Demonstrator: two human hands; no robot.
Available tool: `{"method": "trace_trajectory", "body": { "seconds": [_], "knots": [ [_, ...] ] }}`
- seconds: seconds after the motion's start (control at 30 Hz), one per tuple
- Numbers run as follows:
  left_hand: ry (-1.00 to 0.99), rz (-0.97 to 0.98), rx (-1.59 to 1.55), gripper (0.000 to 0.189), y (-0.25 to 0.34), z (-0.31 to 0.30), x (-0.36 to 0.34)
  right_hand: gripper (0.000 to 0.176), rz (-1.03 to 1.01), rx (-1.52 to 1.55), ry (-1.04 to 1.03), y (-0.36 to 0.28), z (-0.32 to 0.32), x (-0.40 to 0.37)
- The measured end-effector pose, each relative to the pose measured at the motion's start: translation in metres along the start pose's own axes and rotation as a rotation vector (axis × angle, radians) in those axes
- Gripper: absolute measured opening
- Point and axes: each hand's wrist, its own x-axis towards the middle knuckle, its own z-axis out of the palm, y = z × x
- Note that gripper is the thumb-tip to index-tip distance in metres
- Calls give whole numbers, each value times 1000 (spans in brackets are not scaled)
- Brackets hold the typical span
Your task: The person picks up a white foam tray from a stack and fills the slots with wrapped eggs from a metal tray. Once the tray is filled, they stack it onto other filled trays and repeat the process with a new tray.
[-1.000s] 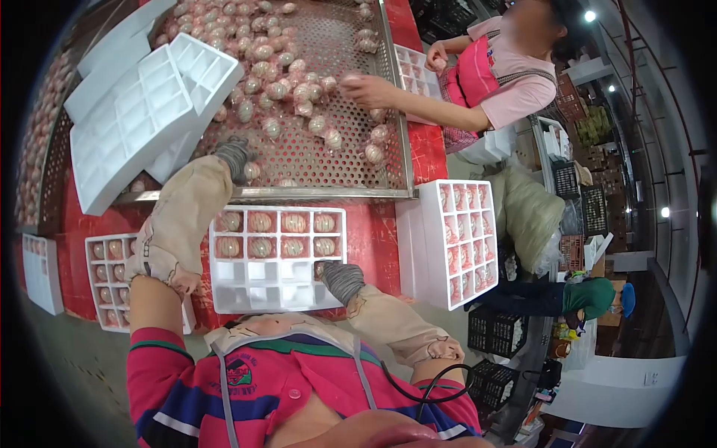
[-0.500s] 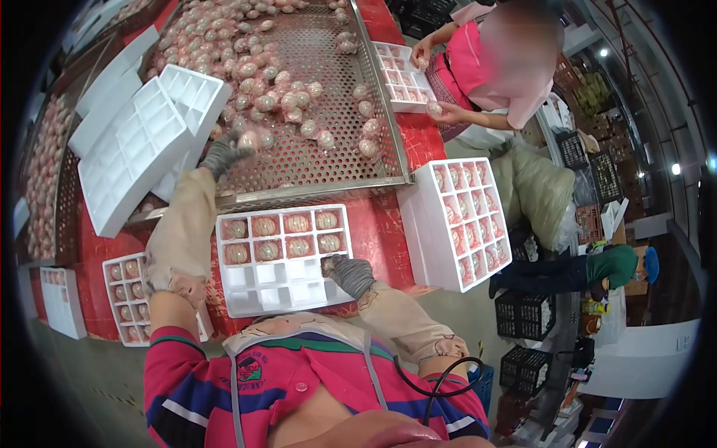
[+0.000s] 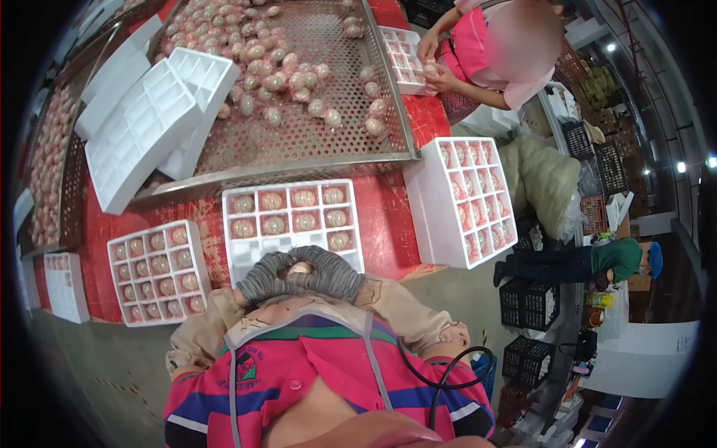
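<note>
My left hand [image 3: 265, 275] and my right hand [image 3: 334, 275], both in grey striped gloves, meet close to my chest. Their fingers curl around a small round pale ball [image 3: 300, 269] in wrapping, partly hidden between them. Just beyond and partly under the hands lies a white foam tray [image 3: 357, 224] with square cells. Its two far rows hold similar wrapped balls, and one more sits at the right end of the third row. My gloves cover part of the nearer cells.
A perforated metal bin [image 3: 299, 170] of loose wrapped balls stands on the red table [image 3: 385, 216]. Empty foam trays [image 3: 142, 134] lean over its left side. Filled trays flank me: one [image 3: 153, 269] left, a stack [image 3: 433, 209] right. A co-worker [image 3: 478, 89] handles balls across the table.
My left hand has come back from the bin to meet my right hand near my chest, around a ball. A ball now shows at the third row's right end.
</note>
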Motion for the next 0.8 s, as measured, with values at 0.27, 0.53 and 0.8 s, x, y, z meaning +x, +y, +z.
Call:
{"method": "trace_trajectory", "body": {
  "seconds": [0.27, 0.53, 0.8],
  "knots": [
    [-189, -314, -953, 37, -29, 11, -44, 37, 137, 352, 122, 19, 19, -24],
    [303, -136, -874, 16, -32, -17, -65, 41, 285, 631, 497, 67, -17, -27],
    [371, -4, 449, 20, -27, 7, -3, 44, -95, -378, 465, 106, 15, 18]
  ]
}}
